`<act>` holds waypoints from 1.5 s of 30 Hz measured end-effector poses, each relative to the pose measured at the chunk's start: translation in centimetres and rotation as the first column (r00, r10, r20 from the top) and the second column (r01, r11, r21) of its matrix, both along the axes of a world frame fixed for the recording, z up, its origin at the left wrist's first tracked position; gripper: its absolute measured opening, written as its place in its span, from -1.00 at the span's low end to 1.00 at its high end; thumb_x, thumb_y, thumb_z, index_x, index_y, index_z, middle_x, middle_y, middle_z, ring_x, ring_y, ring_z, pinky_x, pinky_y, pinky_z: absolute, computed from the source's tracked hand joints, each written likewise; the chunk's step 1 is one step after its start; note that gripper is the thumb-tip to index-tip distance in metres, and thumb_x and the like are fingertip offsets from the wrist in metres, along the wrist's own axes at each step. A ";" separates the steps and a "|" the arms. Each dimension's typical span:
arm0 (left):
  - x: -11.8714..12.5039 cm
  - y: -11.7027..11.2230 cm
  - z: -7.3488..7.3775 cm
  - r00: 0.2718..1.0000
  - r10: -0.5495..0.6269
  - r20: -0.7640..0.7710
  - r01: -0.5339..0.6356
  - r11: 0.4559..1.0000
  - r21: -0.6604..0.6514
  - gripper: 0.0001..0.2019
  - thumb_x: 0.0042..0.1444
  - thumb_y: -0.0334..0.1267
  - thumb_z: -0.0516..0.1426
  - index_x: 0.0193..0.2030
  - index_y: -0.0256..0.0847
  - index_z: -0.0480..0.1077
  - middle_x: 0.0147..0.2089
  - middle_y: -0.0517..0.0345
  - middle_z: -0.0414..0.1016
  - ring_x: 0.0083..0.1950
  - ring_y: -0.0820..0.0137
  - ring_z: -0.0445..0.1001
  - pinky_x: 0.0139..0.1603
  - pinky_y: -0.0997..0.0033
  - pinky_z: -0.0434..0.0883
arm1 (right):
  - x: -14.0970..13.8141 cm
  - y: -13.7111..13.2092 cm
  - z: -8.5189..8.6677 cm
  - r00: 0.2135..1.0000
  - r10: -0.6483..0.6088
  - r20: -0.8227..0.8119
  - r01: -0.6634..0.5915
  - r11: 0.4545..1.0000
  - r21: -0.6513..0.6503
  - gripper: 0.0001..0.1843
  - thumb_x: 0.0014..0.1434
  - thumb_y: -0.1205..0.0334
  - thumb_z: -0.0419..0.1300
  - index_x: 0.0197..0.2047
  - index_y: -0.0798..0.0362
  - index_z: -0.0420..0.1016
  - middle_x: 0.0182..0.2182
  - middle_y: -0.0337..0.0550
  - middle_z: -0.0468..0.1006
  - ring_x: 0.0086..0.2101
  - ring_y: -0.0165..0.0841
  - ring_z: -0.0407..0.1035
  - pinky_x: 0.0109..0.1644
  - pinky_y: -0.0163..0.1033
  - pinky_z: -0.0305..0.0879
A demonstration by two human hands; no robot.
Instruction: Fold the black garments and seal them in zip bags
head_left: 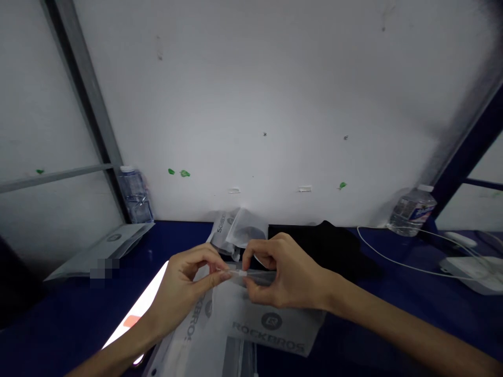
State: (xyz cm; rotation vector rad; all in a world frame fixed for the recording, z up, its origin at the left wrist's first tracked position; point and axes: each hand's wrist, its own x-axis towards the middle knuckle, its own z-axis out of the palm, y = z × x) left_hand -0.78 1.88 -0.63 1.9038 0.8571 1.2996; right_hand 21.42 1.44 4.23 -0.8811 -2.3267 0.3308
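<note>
Before a white wall (306, 94), over a blue bench (373, 335), the left hand (181, 280) and right hand (293, 277), fingers pinched, are gripping a frosted plastic bag (281, 332) by its white-slider edge (242, 273), apparently working the closure; continuing is likely requiring even tension.

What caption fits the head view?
Left hand and right hand pinch the far edge of a translucent ROCKBROS bag over a blue table.

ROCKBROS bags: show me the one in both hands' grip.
The bag with ROCKBROS readable in full below the right hand: that and the left hand pinch its edge; the bags by the wall lie apart.
</note>
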 end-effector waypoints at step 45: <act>0.0 -0.6 1.1 0.997 -0.012 -0.080 0.021 0.993 0.113 -0.87 0.11 -0.39 0.30 -0.43 -0.11 0.53 -0.40 0.23 0.48 -0.38 0.44 0.44 -0.35 0.47 0.37 | 5.4 -2.2 -3.0 0.963 -0.108 -0.245 0.056 0.976 -0.212 -0.83 0.16 0.31 0.33 -0.15 -0.02 0.55 -0.40 -0.25 0.50 -0.40 -0.39 0.39 -0.34 -0.29 0.34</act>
